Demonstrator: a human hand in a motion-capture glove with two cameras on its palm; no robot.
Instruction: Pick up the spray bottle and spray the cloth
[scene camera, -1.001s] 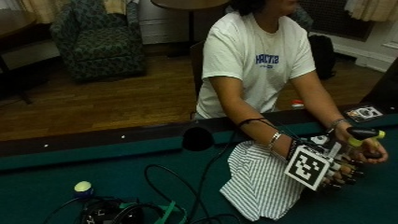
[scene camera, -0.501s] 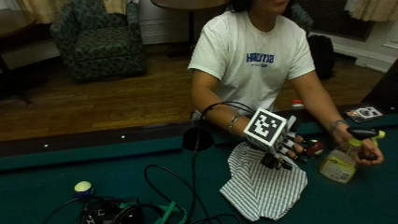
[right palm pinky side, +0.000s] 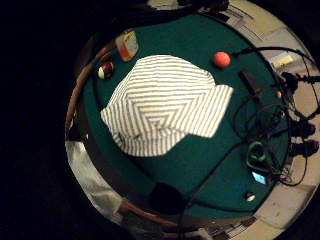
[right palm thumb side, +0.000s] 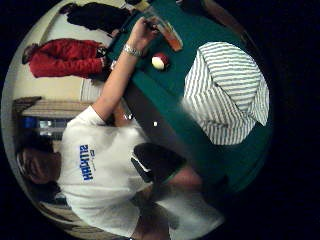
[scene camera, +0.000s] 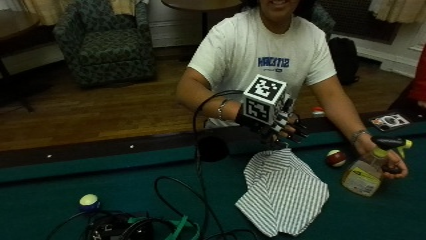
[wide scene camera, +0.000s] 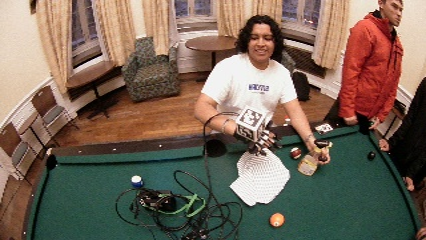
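Striped cloth (scene camera: 283, 192): grey-and-white, lying crumpled on the green felt tabletop (scene camera: 100, 180) near the rail. Gloved right hand (scene camera: 276, 125): raised above the cloth's near edge, fingers (scene camera: 293, 132) loosely curled downward, holding nothing. Spray bottle (scene camera: 365, 172): yellowish body, yellow-and-black trigger head, standing on the felt beside the cloth, gripped by the bare left hand (scene camera: 386, 160). Red-and-white billiard ball (scene camera: 335, 158): between cloth and bottle. Orange ball (wide scene camera: 277, 219): well apart. Cable tangle (wide scene camera: 166, 202): on the felt.
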